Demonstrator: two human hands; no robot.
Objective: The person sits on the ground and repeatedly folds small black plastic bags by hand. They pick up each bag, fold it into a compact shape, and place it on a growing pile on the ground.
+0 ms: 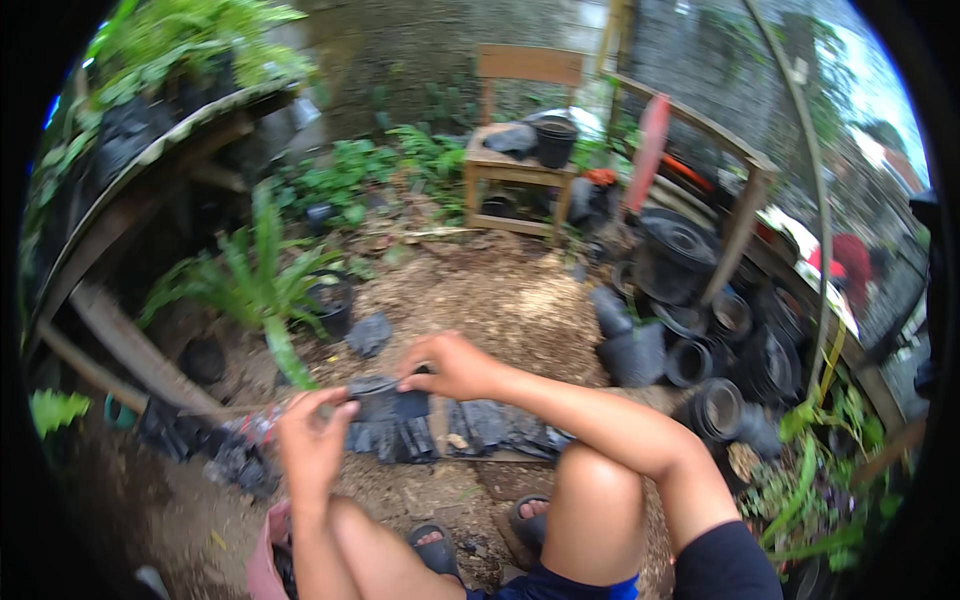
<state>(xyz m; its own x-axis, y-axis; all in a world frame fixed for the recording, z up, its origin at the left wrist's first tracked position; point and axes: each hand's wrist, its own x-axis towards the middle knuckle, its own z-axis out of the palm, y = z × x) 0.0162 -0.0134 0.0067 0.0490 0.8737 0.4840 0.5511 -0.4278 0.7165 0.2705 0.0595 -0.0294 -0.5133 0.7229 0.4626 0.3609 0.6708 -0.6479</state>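
A black plastic planting bag (375, 397) is stretched between my two hands, above the board in front of my knees. My left hand (316, 420) pinches its left edge between thumb and fingers. On the opposite side, my right hand (442, 367) grips the rim with the fingertips. Flattened black plastic bags (476, 426) lie in a row on the board just beneath, and one more crumpled black bag (369, 334) rests on the ground beyond.
A mound of light brown, chip-like material (510, 307) lies ahead. Behind it stands a wooden chair (517, 169) with a black pot (556, 141). Stacked black pots (690, 360) crowd the right. A potted fern (259, 277) and a wooden frame (142, 345) are at left.
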